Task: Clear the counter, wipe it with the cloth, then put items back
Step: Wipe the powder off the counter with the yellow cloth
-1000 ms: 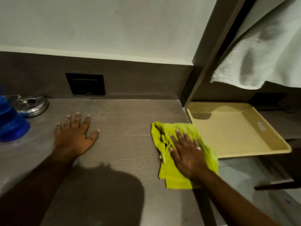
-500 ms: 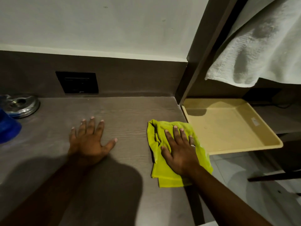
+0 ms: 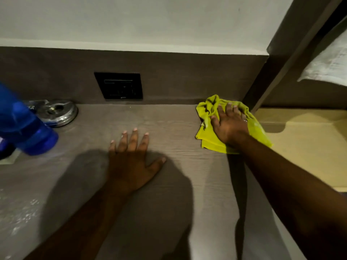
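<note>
A yellow-green cloth [image 3: 208, 139] lies bunched at the far right corner of the brown wood-grain counter [image 3: 169, 132], against the back panel. My right hand [image 3: 230, 126] presses flat on top of it, fingers spread toward the wall. Near the counter's middle my left hand [image 3: 132, 158] rests palm down, fingers apart, holding nothing. A blue bottle [image 3: 24, 128] stands at the left edge, blurred. A round metal ashtray [image 3: 59, 113] sits just behind it by the back panel.
A black socket plate [image 3: 119, 85] is set in the dark back panel. A yellow tray [image 3: 308, 147] sits lower, right of the counter's edge. A white towel [image 3: 330, 66] hangs at the upper right beside a dark post. Pale dusty marks lie on the counter's near left.
My right hand has pushed the cloth away from me to the back right corner, where it now bunches up. The left hand stays flat on the counter. The view has shifted right and closer.
</note>
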